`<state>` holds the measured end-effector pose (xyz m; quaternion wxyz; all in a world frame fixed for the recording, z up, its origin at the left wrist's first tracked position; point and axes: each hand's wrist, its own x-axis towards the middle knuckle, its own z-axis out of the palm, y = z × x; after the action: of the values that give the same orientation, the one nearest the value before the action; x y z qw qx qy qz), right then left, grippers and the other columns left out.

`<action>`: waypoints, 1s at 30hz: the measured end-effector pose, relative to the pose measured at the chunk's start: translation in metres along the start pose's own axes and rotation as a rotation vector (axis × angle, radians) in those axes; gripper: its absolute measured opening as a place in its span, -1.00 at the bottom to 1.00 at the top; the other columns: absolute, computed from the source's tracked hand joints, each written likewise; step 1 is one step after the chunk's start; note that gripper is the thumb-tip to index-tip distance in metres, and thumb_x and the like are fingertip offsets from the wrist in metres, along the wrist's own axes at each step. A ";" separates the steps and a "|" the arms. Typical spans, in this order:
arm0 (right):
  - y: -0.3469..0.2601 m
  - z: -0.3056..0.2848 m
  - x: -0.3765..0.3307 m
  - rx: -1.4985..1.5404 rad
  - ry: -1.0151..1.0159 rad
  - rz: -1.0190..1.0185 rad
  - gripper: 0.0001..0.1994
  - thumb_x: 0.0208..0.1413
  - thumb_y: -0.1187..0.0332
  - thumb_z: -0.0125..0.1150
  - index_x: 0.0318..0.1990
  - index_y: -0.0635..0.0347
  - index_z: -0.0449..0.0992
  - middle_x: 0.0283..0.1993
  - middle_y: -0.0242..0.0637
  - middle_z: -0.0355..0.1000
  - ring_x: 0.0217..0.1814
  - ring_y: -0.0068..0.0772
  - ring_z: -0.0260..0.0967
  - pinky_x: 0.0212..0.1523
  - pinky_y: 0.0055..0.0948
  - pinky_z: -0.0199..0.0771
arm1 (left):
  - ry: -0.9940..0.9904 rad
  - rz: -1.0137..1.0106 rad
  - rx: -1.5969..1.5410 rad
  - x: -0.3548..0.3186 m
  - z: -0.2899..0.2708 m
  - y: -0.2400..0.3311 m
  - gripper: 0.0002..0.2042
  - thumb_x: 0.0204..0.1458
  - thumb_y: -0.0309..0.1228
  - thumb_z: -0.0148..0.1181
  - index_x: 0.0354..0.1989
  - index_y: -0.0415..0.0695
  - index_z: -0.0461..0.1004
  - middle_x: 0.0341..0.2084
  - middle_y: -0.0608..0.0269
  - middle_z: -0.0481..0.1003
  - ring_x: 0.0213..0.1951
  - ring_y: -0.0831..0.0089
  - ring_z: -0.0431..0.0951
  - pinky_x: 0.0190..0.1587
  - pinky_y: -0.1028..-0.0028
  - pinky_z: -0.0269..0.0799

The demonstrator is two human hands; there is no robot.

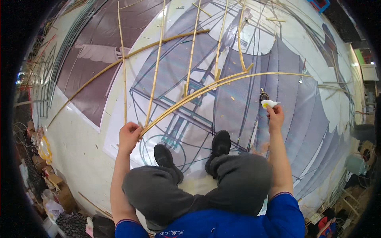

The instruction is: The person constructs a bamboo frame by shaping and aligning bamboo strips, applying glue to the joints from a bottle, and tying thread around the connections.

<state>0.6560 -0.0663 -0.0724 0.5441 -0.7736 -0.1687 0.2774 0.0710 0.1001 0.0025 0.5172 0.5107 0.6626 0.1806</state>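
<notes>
My left hand (130, 137) has its fingers closed on the near-left ends of thin bamboo strips (289, 73), where they come together. The strips bow out across the printed sheet toward the right. My right hand (276, 118) is raised on the right, pinching a small white bottle (270, 104) with a pointed tip and a yellow patch. Just behind the bottle, a dark ring-shaped object (264, 95) lies on the sheet, partly covered. Several straight bamboo rods (157, 59) run away from me, and the nearest ends meet the strips or lie close to them.
A large printed sheet (234, 119) with a line drawing covers the floor under my shoes. A thicker curved bamboo pole (166, 38) crosses the rods. Long metal rods (65, 47) lie at the far left. Cardboard boxes (63, 192) and clutter stand at the lower left.
</notes>
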 end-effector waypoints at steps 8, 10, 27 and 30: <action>-0.200 0.007 -0.108 -0.060 -0.340 -0.453 -0.85 0.24 0.46 0.34 -0.11 0.25 0.52 -0.21 -0.43 0.54 -0.20 -0.67 0.45 -0.22 -0.65 0.40 | -0.045 0.075 0.009 0.015 0.010 -0.013 -0.93 0.05 -0.49 0.25 -0.38 -0.23 0.54 -0.58 0.22 0.58 -0.58 0.49 0.61 -0.56 0.51 0.48; -0.241 0.029 -0.135 -0.050 -0.392 -0.468 -0.85 0.22 0.50 0.34 -0.11 0.27 0.51 -0.20 -0.41 0.54 -0.18 -0.63 0.47 -0.15 -0.60 0.46 | -0.010 0.073 -0.019 0.016 0.005 -0.025 -0.91 0.02 -0.47 0.26 -0.39 -0.25 0.55 -0.59 0.22 0.58 -0.58 0.47 0.61 -0.55 0.48 0.50; -0.136 0.250 -0.265 -0.618 -1.041 -0.466 -0.74 0.09 0.39 0.38 -0.16 0.33 0.47 -0.33 -0.22 0.58 -0.30 -0.42 0.54 -0.18 -0.40 0.53 | -0.137 0.047 0.083 0.014 0.004 -0.019 -0.90 0.02 -0.45 0.27 -0.36 -0.23 0.60 -0.54 0.15 0.64 -0.54 0.41 0.67 -0.45 0.40 0.57; -0.115 0.268 -0.270 -0.625 -1.031 -0.485 -0.73 0.10 0.34 0.37 -0.16 0.31 0.47 -0.35 -0.17 0.57 -0.31 -0.36 0.54 -0.18 -0.34 0.53 | -0.091 0.115 0.135 0.018 0.006 -0.023 -0.90 0.03 -0.45 0.26 -0.37 -0.22 0.59 -0.56 0.16 0.63 -0.54 0.43 0.68 -0.45 0.40 0.57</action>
<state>0.2833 0.0227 0.0339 0.1898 -0.6031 -0.6510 0.4202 0.0663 0.1044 -0.0269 0.5002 0.5892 0.6185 0.1416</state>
